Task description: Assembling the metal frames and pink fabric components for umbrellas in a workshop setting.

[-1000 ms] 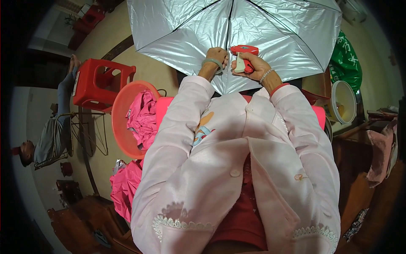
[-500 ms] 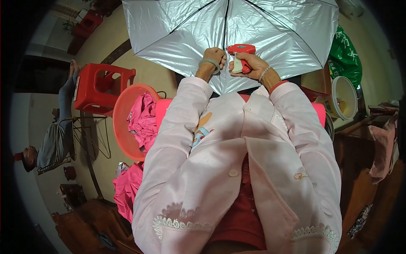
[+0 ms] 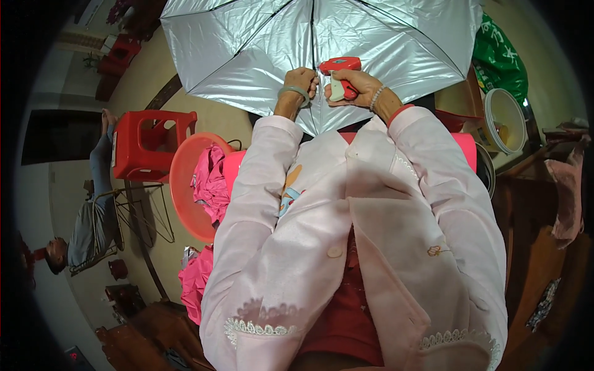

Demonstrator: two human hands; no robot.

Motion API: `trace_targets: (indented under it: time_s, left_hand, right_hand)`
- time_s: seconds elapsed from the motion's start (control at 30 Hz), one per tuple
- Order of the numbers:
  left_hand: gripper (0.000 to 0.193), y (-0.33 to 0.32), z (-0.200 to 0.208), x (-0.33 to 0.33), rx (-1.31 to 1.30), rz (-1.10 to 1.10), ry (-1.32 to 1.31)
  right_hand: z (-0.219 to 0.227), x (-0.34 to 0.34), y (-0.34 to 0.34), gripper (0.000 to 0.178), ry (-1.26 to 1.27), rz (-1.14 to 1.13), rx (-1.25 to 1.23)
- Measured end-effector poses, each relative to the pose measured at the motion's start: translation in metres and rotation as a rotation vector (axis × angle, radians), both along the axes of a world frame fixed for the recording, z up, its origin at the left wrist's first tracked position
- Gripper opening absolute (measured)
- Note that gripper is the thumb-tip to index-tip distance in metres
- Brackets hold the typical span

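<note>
- By the grip of the right hand (image 3: 365, 86), a red and white hand tool (image 3: 341, 65) is held, the fingers being wrapped around its handle.
- The fingers of the left hand (image 3: 300, 82) are curled in at the canopy; how tightly they are closed, and whether fabric is pinched, cannot be told.
- Only a narrow gap is left between the hands, and the tool's nose is pointed across it, just beside the left knuckles.
- Below the hands, the canopy's near edges are drawn to a point between the forearms; ahead, the fabric is spread past the view's upper limit.
- The umbrella canopy (image 3: 402, 52) is seen as wrinkled, shiny silver, crossed by dark ribs (image 3: 313, 31).
- Beyond its left edge, floor (image 3: 216, 120) is shown, then a red stool (image 3: 131, 148) and an orange-red basin (image 3: 187, 204) filled with pink fabric (image 3: 210, 185).
- The right side is bounded by a green bag (image 3: 502, 59) and a white bucket (image 3: 508, 117).
</note>
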State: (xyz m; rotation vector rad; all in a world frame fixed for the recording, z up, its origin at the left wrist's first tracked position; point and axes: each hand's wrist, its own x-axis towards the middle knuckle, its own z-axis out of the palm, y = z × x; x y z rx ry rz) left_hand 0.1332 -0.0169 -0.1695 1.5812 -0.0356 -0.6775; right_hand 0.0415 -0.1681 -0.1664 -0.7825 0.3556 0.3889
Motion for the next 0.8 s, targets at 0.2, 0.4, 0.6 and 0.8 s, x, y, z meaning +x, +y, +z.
trace_targets:
  time_s: [0.2,0.4,0.6,0.8]
  left_hand:
    - [0.014,-0.0005,0.0008,-0.0009,-0.021,0.009,0.040]
    - [0.014,0.0002,0.0015,-0.0019,-0.031,0.011,0.040]
    - [0.013,0.0010,-0.0010,0.0001,-0.034,0.006,0.026]
    - [0.013,0.0003,-0.0001,-0.0001,-0.008,-0.007,0.006]
  right_hand:
    - [0.0000,0.0000,0.0008,0.028,-0.006,-0.006,0.004]
    - [0.0040,-0.0009,0.0009,0.029,0.012,0.018,-0.053]
    - [0.0072,-0.0034,0.0021,0.029,0.009,0.025,-0.082]
    - [0.0040,-0.0009,0.0016,0.030,0.033,0.012,-0.087]
